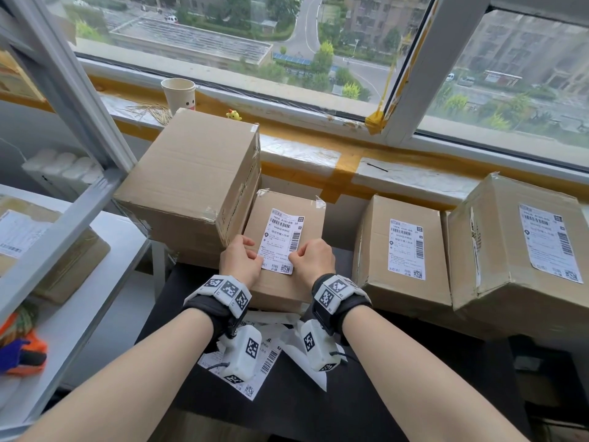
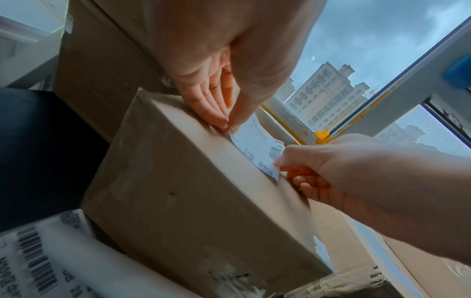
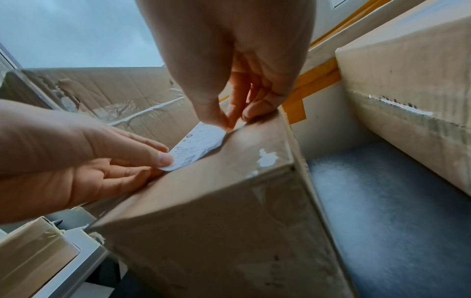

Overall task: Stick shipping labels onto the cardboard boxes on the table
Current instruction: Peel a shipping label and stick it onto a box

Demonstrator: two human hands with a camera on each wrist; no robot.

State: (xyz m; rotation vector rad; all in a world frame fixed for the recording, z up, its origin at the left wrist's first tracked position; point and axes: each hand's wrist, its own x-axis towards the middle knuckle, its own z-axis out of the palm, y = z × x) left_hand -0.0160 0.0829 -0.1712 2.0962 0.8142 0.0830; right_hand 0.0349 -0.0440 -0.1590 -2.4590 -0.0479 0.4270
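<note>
Window glass (image 1: 318,43) fills the space well beyond both hands, with a taped sill (image 1: 318,154) below it. Just beyond the left hand (image 1: 239,260) stands the large plain box (image 1: 191,173), the tallest carton here and unlabelled on the faces that show. Well off to the right of the right hand (image 1: 314,258) sit two more cartons, the far right box (image 1: 522,250) and the middle right box (image 1: 404,250), each already carrying a white label on top. Under both hands lies the small box (image 1: 287,291), resting on the dark surface (image 1: 350,393) and touching the large plain box on its left side. On its top face is the shipping label (image 1: 282,240), lying flat over its far part, with its near edge between the two hands. The left hand pinches the label's near left corner between thumb and fingertips (image 2: 221,121), its other fingers lying against the cardboard. The right hand is curled, thumb and forefinger nipping the near right corner of the label, the remaining fingers (image 3: 257,113) touching the box top. Below the wrists, loose label sheets (image 1: 264,358) lie on the surface. Beyond the left hand, on the sill, stand a paper cup (image 1: 178,95) and a tiny yellow chick toy (image 1: 233,114).
</note>
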